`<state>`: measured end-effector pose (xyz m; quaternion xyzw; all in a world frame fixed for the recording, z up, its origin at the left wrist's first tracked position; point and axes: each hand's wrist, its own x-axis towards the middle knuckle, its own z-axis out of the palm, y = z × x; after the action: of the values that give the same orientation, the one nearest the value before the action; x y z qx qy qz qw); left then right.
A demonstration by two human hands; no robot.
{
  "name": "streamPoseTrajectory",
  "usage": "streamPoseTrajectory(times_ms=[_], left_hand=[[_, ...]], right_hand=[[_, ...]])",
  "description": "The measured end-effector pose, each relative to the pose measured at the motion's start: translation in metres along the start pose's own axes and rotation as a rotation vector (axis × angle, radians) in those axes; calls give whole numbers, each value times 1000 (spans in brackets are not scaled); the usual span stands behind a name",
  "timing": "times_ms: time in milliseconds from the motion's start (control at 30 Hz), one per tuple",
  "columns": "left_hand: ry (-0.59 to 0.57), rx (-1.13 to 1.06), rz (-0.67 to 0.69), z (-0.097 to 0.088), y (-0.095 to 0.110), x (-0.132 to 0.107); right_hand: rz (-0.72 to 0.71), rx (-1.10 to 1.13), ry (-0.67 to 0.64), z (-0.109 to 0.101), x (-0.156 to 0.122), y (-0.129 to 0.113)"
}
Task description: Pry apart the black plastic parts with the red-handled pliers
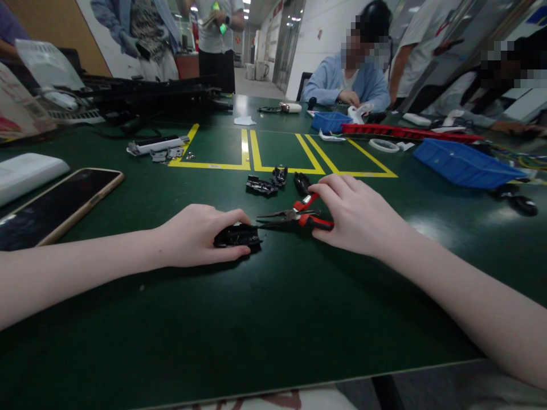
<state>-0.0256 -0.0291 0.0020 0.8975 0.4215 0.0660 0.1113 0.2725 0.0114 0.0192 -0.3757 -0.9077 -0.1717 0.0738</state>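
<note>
My left hand (pixel 205 234) grips a black plastic part (pixel 238 237) low over the green table, thumb on its near edge and fingers on the far one. In my right hand (pixel 352 213) is a pair of needle-nose pliers (pixel 293 214) with red and black handles. Their jaws are slightly apart and point left, the tips close to the black part; whether they touch it I cannot tell. Just beyond the pliers lie more black plastic pieces: one (pixel 261 185) flat, one (pixel 280 176) behind it, and another rounded one (pixel 301 183) near my right fingers.
A phone (pixel 64 202) and a white device (pixel 29 173) lie at left. Yellow tape (pixel 213 166) marks boxes on the table (pixel 265 319). A blue bin (pixel 464 164), a second blue bin (pixel 331 122) and a tape roll (pixel 383 146) are at right. A person (pixel 348 85) sits opposite.
</note>
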Motion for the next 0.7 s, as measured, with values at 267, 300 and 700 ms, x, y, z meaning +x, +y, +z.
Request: streamPoseTrajectory(times_ms=[267, 300, 700], left_hand=[[29, 62, 16, -2, -5, 0], [35, 68, 9, -3, -7, 0], [24, 31, -25, -4, -13, 1]], right_hand=[[85, -42, 84, 10, 4, -5], [92, -37, 95, 10, 4, -5], [0, 5, 230, 5, 2, -9]])
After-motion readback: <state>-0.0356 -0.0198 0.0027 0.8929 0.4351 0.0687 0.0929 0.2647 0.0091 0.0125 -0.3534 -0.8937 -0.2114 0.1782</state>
